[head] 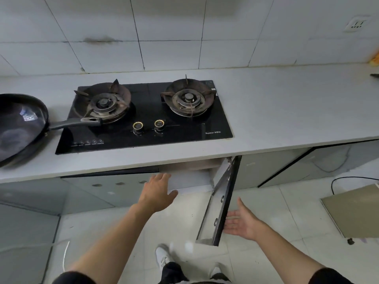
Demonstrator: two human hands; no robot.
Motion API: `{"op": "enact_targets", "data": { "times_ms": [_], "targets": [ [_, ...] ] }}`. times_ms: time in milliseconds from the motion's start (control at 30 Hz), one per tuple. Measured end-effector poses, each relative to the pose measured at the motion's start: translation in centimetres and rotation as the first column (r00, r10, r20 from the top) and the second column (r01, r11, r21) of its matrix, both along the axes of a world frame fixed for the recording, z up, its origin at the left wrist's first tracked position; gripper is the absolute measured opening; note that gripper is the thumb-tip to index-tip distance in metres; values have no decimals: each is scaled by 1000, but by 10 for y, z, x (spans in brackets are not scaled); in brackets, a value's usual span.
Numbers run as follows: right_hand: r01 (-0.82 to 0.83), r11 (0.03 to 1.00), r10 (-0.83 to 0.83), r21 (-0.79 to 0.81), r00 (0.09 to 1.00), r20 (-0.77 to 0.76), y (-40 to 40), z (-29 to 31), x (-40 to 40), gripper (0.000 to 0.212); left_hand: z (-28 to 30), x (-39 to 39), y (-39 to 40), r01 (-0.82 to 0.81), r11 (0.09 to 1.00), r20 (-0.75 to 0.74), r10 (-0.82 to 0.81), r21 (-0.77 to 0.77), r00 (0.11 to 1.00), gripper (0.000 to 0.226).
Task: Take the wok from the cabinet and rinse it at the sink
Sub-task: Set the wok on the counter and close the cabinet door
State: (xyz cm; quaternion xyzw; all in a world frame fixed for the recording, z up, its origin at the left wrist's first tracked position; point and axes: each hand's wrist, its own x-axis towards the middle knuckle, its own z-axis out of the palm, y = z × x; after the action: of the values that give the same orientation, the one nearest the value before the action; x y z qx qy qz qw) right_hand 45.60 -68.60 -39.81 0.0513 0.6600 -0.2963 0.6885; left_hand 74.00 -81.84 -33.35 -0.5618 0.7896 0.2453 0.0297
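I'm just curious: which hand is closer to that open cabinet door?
Right. The right hand is open just beside the cabinet door; the left hand reaches toward the opening, farther left.

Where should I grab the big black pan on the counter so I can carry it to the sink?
Grab the wok by its long black handle. The handle sticks out to the right, over the edge of the stove, with nothing around it, so come from the right and above and wrap your fingers round it. The bowl is wide and round, probably too awkward to hold.
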Motion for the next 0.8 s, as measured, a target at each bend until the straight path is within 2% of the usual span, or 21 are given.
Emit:
{"op": "enact_targets", "data": {
  "times_ms": [200, 533, 700, 800],
  "targets": [
    [261, 965, -258, 4, 952, 166, -46, -4, 53, 96, -10, 46, -34, -30, 1000, -25, 30, 7, 999, 69],
    [426, 904, -424, 35, 882, 208, -136, 16, 115, 105, -20, 83, -60, -146, 988, -12, 147, 41, 989, 69],
    [405, 913, -405, 43, 892, 203, -157, 24, 111, 103, -29, 82, -55, -297, 940, -98, 316, 169, 944, 63],
    [433, 900, -434, 43, 889, 148, -167, 26, 108, 96, -36, 76, -55, -388, 872, -178, 450, 298, 875, 59]
  ]
}}
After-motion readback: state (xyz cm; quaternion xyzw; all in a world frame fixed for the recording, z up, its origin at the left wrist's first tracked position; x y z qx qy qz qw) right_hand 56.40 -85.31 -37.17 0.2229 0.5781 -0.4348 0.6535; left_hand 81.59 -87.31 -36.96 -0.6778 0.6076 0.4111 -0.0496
